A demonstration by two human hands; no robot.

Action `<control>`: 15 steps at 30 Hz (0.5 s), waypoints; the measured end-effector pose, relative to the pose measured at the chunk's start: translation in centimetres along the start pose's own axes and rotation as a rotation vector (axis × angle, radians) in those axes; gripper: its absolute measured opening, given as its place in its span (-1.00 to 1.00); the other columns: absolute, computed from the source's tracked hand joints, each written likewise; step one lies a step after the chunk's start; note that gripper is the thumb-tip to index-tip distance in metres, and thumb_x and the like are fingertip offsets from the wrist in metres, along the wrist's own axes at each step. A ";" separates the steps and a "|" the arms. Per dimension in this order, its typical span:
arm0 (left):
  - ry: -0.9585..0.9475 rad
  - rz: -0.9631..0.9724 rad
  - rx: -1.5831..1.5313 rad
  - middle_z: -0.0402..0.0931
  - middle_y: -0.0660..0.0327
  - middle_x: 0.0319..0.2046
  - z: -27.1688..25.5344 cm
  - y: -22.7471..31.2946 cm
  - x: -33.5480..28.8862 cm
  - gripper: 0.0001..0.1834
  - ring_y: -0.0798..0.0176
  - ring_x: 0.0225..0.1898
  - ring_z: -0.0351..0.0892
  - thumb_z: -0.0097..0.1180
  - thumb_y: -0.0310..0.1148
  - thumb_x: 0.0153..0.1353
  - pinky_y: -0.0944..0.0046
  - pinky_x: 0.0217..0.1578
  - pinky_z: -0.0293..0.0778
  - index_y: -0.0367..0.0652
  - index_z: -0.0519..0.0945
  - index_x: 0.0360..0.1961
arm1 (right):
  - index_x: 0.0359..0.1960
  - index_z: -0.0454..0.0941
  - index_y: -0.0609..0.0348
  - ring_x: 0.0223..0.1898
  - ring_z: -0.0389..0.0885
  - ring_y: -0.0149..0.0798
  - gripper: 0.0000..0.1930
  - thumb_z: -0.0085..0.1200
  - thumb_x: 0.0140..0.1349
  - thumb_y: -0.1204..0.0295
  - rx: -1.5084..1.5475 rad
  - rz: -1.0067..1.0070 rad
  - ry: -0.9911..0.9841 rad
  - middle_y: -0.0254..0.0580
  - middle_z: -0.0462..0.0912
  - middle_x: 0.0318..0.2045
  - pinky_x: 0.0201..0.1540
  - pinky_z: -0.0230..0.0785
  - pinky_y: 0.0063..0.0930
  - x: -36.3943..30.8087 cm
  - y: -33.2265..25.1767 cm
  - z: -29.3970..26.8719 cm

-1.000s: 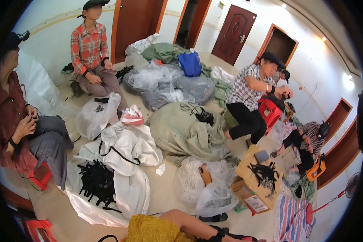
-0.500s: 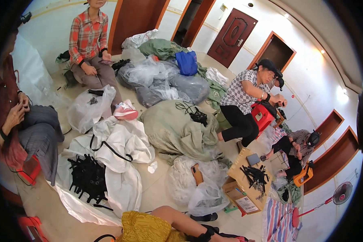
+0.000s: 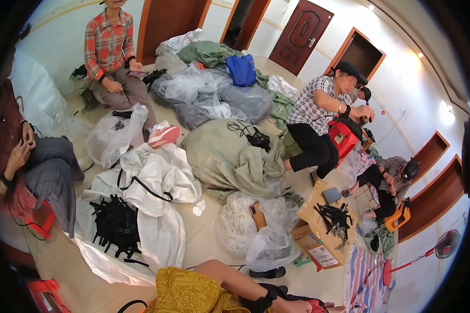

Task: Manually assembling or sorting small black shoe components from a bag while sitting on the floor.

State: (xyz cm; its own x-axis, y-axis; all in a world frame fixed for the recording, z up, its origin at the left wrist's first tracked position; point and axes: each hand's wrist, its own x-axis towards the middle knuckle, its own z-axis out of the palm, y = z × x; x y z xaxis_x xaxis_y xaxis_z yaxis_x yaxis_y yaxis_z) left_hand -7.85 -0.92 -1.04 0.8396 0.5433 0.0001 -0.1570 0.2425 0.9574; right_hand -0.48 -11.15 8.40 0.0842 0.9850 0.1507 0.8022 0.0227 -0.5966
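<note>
The tiled floor [image 3: 203, 229] carries many things: a white sack [image 3: 156, 182] with a heap of black straps [image 3: 115, 224], a big green sack [image 3: 230, 156], clear plastic bags [image 3: 261, 235], and a flat cardboard box [image 3: 324, 229].

We see a floor [image 3: 203, 245] of pale tile, smooth and faintly glossy. On it lie white woven sacks [image 3: 156, 193] with a matt, slightly coarse face, and clear plastic bags [image 3: 256, 240] that crinkle and shine (the grey ones [image 3: 209, 99] behind look the same film). A big olive bundle [image 3: 230, 156] is dull cloth. We note a brown cardboard box [image 3: 318, 229], matt and flat, a glossy red plastic stool [image 3: 342, 138], dark varnished wooden doors [image 3: 300, 31], and yellow patterned fabric [image 3: 188, 292] over our knee.
</note>
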 end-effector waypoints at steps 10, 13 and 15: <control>-0.006 -0.092 -0.012 0.43 0.24 -0.73 0.2 -0.5 1.0 -0.84 0.36 -0.80 0.31 -0.08 -0.36 -0.02 0.37 -0.81 0.23 -0.19 0.50 -0.58 | -0.52 0.51 0.20 -0.38 0.44 -0.18 -0.89 -0.05 -0.03 0.45 -0.112 -0.309 0.083 -0.18 0.49 -0.43 -0.22 0.26 -0.42 0.0 8.3 0.6; 0.009 -0.052 -0.012 0.41 0.24 -0.75 0.8 -0.1 0.9 -0.85 0.35 -0.81 0.30 -0.09 -0.36 0.01 0.37 -0.80 0.24 -0.18 0.50 -0.54 | -0.53 0.50 0.21 -0.34 0.46 -0.20 -0.89 -0.07 -0.03 0.47 -0.250 -0.347 0.086 -0.18 0.49 -0.41 -0.22 0.28 -0.48 -0.1 7.5 0.1; -0.014 0.163 0.130 0.39 0.24 -0.76 1.1 -1.4 1.7 -0.83 0.35 -0.81 0.30 -0.09 -0.34 0.03 0.37 -0.80 0.24 -0.17 0.50 -0.53 | -0.54 0.50 0.20 -0.36 0.47 -0.20 -0.90 -0.06 -0.05 0.48 0.027 -0.089 0.108 -0.17 0.49 -0.44 -0.24 0.30 -0.49 -0.3 5.9 0.0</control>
State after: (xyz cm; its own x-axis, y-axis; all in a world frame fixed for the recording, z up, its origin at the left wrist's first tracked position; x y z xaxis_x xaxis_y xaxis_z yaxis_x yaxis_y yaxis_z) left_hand -5.64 -1.25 -2.03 0.8156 0.5557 0.1612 -0.2236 0.0457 0.9736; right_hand 4.24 -11.27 4.87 0.0778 0.9547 0.2872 0.7935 0.1151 -0.5975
